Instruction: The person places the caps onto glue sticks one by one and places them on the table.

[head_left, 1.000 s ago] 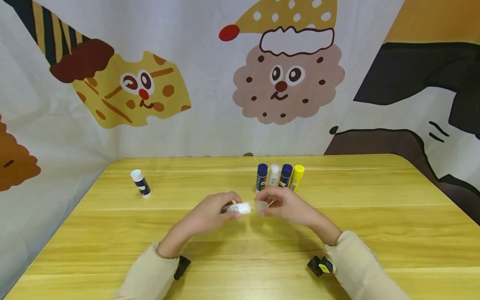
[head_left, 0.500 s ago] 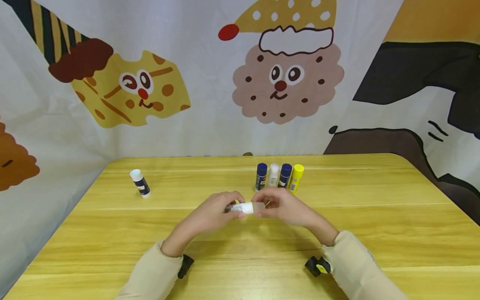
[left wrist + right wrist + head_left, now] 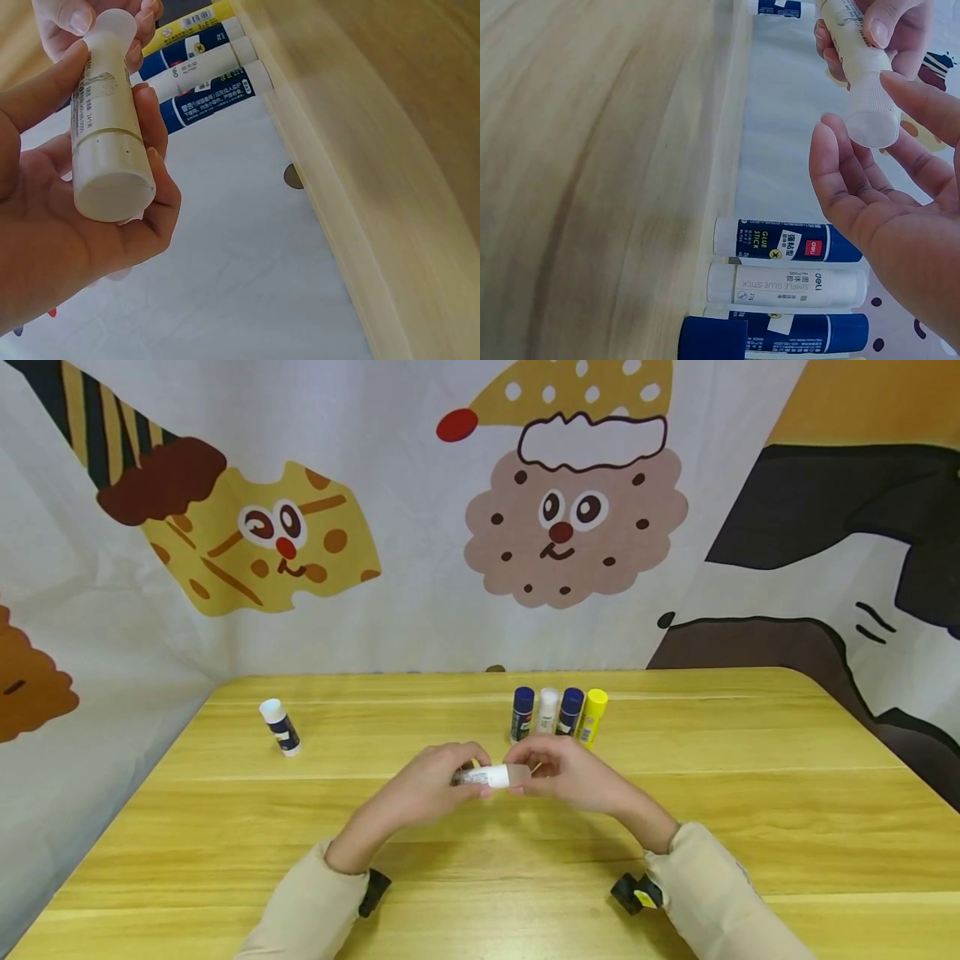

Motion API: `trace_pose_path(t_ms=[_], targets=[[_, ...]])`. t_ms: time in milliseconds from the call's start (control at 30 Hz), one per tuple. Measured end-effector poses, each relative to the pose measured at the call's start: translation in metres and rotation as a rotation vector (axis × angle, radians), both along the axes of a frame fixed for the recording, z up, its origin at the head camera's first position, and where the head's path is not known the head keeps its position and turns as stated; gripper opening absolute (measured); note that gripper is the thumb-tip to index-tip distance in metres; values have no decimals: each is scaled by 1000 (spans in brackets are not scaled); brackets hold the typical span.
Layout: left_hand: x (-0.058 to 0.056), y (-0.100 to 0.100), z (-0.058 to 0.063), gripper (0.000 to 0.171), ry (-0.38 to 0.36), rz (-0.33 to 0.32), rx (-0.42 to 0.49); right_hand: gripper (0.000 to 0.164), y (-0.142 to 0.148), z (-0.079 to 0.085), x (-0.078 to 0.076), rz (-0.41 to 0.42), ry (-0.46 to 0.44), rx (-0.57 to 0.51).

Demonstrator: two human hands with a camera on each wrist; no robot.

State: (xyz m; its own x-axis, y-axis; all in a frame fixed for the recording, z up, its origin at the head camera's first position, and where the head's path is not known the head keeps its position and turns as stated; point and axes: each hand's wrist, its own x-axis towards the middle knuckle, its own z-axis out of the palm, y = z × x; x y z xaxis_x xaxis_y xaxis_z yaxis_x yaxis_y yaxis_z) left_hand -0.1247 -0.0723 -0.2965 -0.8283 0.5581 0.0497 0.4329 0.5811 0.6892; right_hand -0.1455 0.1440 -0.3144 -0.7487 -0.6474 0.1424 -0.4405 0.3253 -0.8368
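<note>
My left hand (image 3: 435, 781) grips a white glue stick (image 3: 487, 777), held sideways above the table between both hands. Its printed label and round end face the left wrist camera. A translucent, ribbed cap (image 3: 871, 112) is over the stick's other end, in line with the body. In the head view my right hand (image 3: 573, 774) has thumb and fingertips around this cap (image 3: 517, 775). The right wrist view shows the thumb on one side of the cap and the fingers curved around the other.
Behind my right hand stand two blue-capped glue sticks (image 3: 522, 714), a white one (image 3: 547, 710) and a yellow one (image 3: 593, 717), in a row. Another white-capped glue stick (image 3: 281, 727) stands at the far left. A dark blue cylinder (image 3: 712, 337) shows near the row. A printed curtain (image 3: 420, 635) hangs behind the table.
A second ago the cap was apart from the glue stick's end; my right hand has moved it left onto that end. Over the last half second the hands barely move.
</note>
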Motion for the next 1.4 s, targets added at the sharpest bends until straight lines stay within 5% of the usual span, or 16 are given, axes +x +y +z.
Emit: trace_pose_path(t_ms=[1400], targets=[[-2, 1, -4, 18, 71, 32, 21, 25, 2, 3, 3, -25, -19, -63]])
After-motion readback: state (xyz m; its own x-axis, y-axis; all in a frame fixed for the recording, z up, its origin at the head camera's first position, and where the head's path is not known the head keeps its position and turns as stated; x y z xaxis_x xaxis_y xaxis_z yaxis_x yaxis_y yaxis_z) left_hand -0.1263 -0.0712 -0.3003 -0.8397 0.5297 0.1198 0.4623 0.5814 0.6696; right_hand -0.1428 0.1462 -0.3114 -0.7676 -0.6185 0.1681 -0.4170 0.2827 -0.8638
